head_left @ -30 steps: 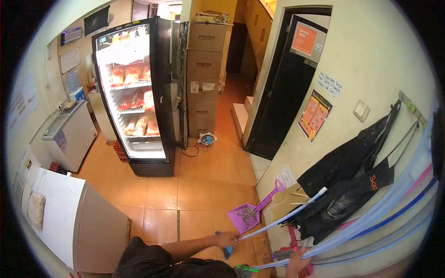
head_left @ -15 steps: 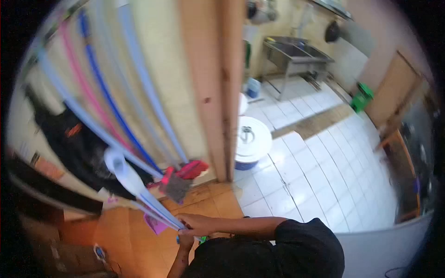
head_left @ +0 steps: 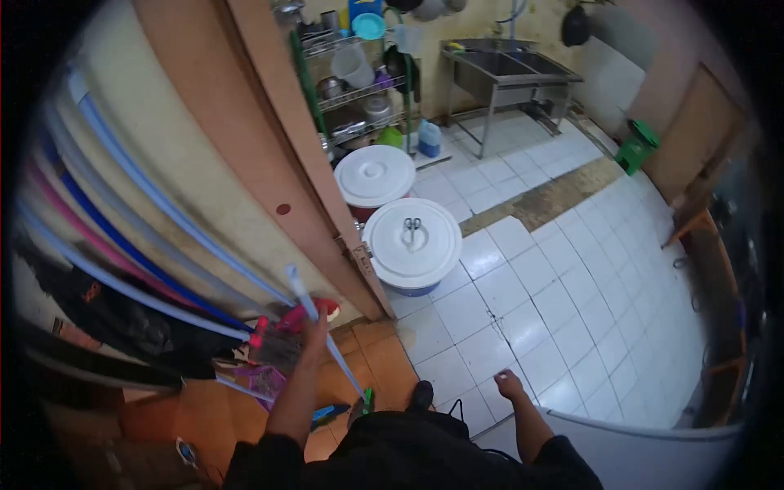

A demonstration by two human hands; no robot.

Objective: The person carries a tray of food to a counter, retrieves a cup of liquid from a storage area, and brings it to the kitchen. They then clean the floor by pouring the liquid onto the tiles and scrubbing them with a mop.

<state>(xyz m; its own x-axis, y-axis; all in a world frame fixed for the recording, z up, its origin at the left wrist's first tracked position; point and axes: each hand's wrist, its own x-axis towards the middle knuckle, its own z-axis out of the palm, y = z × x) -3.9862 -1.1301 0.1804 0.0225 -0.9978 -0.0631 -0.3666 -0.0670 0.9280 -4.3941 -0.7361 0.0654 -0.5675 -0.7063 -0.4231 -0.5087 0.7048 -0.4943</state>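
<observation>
My left hand [head_left: 314, 328] is closed around a light blue pole [head_left: 336, 355], which slants from above my fist down toward the floor by my feet. A green piece [head_left: 367, 400] shows at the pole's lower end, and a blue piece [head_left: 328, 414] lies just left of it; what kind of tool this is I cannot make out. Right of my body, my right hand [head_left: 508, 385] hangs over the white tiles with fingers curled in, nothing visible in it. Close to my left hand are a red brush head [head_left: 310, 317] and a purple dustpan [head_left: 260, 382].
Several long handles [head_left: 155, 220] lean on the left wall beside a wooden door frame [head_left: 282, 163]. Two lidded tubs [head_left: 412, 245] stand past it. Further back are a dish rack [head_left: 351, 77], a steel sink [head_left: 510, 69] and a green bin [head_left: 635, 149].
My right hand has come off the pole and moved right, fingers curled. My left hand now holds the pole alone, more upright. The view has shifted, bringing the tubs and rack into sight.
</observation>
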